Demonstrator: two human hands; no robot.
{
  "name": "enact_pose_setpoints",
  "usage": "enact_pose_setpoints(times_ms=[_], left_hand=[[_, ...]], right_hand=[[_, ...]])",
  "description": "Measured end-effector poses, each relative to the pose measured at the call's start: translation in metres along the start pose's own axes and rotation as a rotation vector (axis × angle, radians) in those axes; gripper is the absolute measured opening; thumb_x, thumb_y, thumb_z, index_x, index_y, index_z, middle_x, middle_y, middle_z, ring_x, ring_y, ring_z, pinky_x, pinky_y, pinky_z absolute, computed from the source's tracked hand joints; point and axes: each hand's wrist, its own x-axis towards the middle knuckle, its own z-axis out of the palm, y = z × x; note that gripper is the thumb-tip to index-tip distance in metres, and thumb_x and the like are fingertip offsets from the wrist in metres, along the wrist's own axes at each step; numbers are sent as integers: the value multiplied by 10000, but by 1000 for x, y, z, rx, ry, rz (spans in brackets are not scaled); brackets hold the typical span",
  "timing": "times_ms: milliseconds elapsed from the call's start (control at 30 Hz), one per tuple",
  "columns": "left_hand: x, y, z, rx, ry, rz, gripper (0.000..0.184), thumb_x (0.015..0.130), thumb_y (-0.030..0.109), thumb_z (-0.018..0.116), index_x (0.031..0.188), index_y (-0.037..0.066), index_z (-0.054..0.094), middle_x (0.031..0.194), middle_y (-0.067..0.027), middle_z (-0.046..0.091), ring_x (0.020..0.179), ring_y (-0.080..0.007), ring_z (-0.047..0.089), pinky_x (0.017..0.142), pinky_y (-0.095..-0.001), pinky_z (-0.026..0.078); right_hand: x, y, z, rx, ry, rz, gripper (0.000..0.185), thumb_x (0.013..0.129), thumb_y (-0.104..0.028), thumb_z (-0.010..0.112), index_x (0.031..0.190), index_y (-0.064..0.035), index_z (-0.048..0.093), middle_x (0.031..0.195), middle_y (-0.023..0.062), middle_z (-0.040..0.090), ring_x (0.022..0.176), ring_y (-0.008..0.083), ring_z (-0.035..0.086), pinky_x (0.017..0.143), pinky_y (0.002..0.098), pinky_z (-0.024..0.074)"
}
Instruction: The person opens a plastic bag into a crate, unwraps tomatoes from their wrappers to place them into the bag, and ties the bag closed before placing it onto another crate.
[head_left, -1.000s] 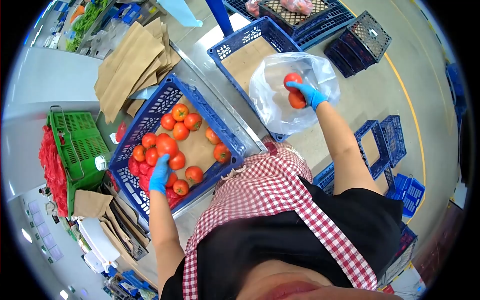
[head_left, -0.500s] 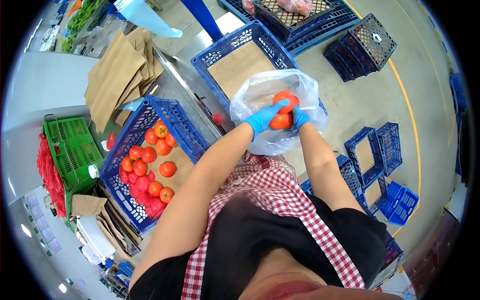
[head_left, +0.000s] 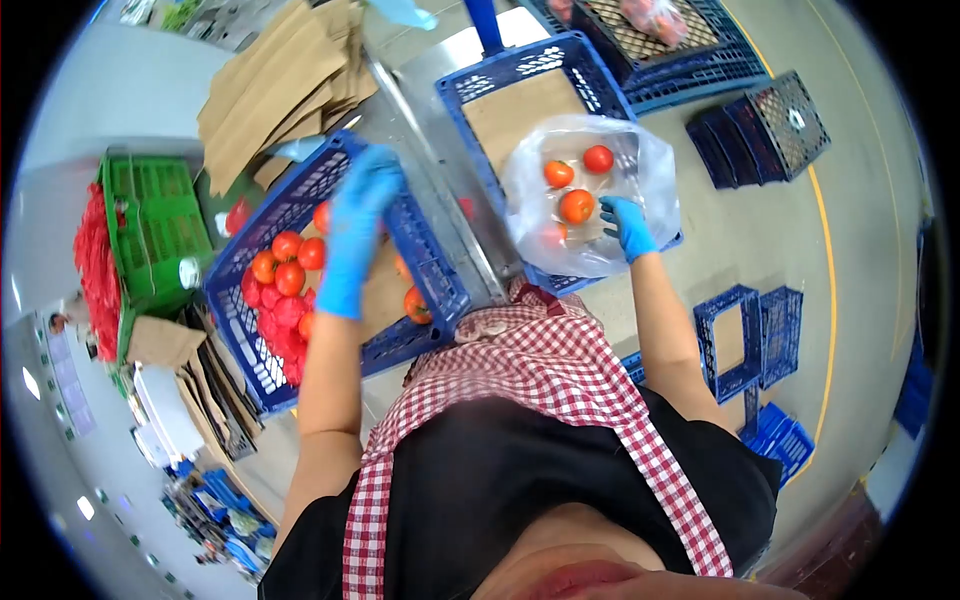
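Note:
My left hand (head_left: 362,215), in a blue glove, is over the blue crate of tomatoes (head_left: 228,335); motion smears its fingers. Red tomatoes (head_left: 289,276) lie in that crate on brown cardboard, beside red netting (head_left: 284,325); my left hand and forearm hide some of them. My right hand (head_left: 628,228), also gloved in blue, is at the right inside of a clear plastic bag (head_left: 655,165), fingers apart, close to a tomato (head_left: 577,206). Several tomatoes rest loose in the bag. The bag sits opened out in a second blue crate (head_left: 462,92) lined with cardboard.
Brown cardboard sheets (head_left: 275,85) lie behind the tomato crate. A green crate (head_left: 160,230) with red netting (head_left: 92,275) over its side stands at the left. Stacked dark crates (head_left: 765,130) and blue crates (head_left: 728,335) are on the floor to the right.
Both hands were around tomatoes in the bag. Those tomatoes now lie loose in it; my left hand has swung left over the tomato crate, and my right hand has opened at the bag's right side.

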Motion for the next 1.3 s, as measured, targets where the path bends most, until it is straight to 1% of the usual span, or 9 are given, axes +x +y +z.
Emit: enact_pose_setpoints(times_ms=[67, 200, 333, 400, 533, 800, 933, 1167, 1300], left_hand=[[-35, -33, -86, 267, 349, 6, 495, 864, 205, 585, 1291, 4, 435, 1198, -141, 534, 998, -178, 548, 886, -290, 434], [-134, -135, -206, 545, 275, -471, 814, 805, 408, 638, 1358, -62, 270, 1346, -252, 381, 1220, -319, 427, 984, -360, 367], [-137, -131, -120, 743, 250, -308, 986, 714, 446, 715, 1412, 20, 165, 1384, -291, 258, 1286, -409, 276, 1033, -437, 302], [-102, -150, -89, 882, 451, 16, 1037, 652, 393, 769, 1430, 103, 148, 1410, -292, 166, 1232, -455, 319, 970, -470, 375], [-97, -139, -119, 1167, 358, -233, 1115, 543, 402, 815, 1431, 223, 165, 1430, -293, 56, 1109, -484, 439, 775, -471, 508], [-66, -145, -147, 847, 411, -180, 966, 533, 276, 786, 1370, 160, 319, 1373, -290, 160, 1139, -484, 412, 942, -412, 419], [-80, -152, -159, 825, 471, -268, 874, 622, 250, 735, 1374, 229, 291, 1326, -259, 250, 1051, -464, 485, 867, -456, 449], [-60, -156, -158, 940, 551, -397, 760, 735, 284, 665, 1376, 306, 257, 1286, -242, 340, 911, -417, 580, 736, -475, 492], [-62, -206, -201, 594, 367, -143, 777, 723, 243, 674, 1379, 145, 270, 1307, -229, 371, 1141, -371, 466, 911, -404, 429]], right_hand=[[-33, -30, 16, -205, -114, -178, 350, 818, -328, 550, 1052, -75, 611, 983, 65, 614, 906, 161, 576, 784, 334, 454], [-104, -77, 122, -265, -417, -510, 288, 804, -212, 610, 1024, -28, 626, 914, 52, 625, 865, 106, 570, 733, 248, 455], [-168, -114, 223, -300, -647, -1067, 439, 805, -220, 621, 1187, -23, 528, 1072, 91, 587, 909, 173, 574, 793, 309, 470], [-185, -137, 276, -1142, -278, -1541, 547, 758, -176, 617, 1274, -92, 459, 1149, 136, 530, 1002, 245, 546, 825, 350, 454], [-187, -92, 376, -1564, 26, -1629, 509, 731, -197, 598, 1229, -190, 494, 1077, 168, 492, 952, 320, 519, 748, 482, 432], [-142, -42, 409, -1510, -67, -1202, 520, 714, -315, 655, 1214, -280, 517, 1454, 164, 179, 1196, 591, 250, 798, 715, 362], [-133, -43, 401, -1322, -138, -1073, 520, 642, -257, 701, 1145, -253, 566, 1436, 181, 207, 1035, 468, 510, 807, 528, 479], [-130, -62, 412, -1364, -163, -1077, 466, 539, -280, 764, 957, -149, 607, 1280, 193, 392, 921, 340, 595, 770, 422, 514], [-154, -75, 404, -721, -544, -740, 642, 563, -474, 750, 1067, -104, 604, 1042, 157, 614, 930, 291, 596, 833, 383, 473]])
